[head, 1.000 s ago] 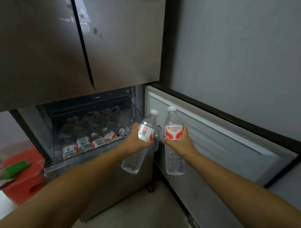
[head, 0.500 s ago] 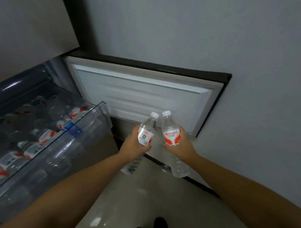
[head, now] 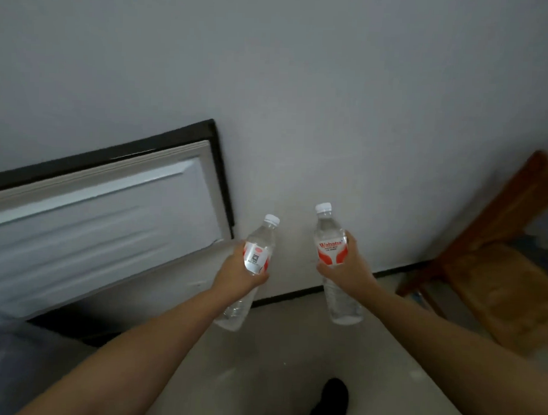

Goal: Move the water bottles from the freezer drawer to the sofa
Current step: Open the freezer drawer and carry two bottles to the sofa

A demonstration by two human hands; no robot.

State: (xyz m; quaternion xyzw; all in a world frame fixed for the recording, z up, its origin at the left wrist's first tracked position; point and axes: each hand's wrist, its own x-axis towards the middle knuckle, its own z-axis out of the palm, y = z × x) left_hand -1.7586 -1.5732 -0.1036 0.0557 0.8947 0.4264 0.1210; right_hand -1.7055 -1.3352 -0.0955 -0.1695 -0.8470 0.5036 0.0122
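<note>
I have two clear water bottles in view, one in each hand, both held out in front of me above the pale floor (head: 261, 362). The left bottle (head: 249, 268) has a white cap and leans to the upper right, its barcode side turned toward me; my left hand (head: 237, 276) is wrapped tightly around its labelled middle. The right bottle (head: 334, 265) stands nearly upright, its red and white label facing me, and my right hand (head: 346, 272) is closed around that label from the right side. The two bottles are near each other but apart. Behind them is a plain grey wall (head: 302, 84). To the left hangs an open white door panel (head: 95, 226) with a dark edge. At the far right is what looks like a wooden seat (head: 497, 283), blurred. A dark shoe (head: 334, 395) shows below.
</note>
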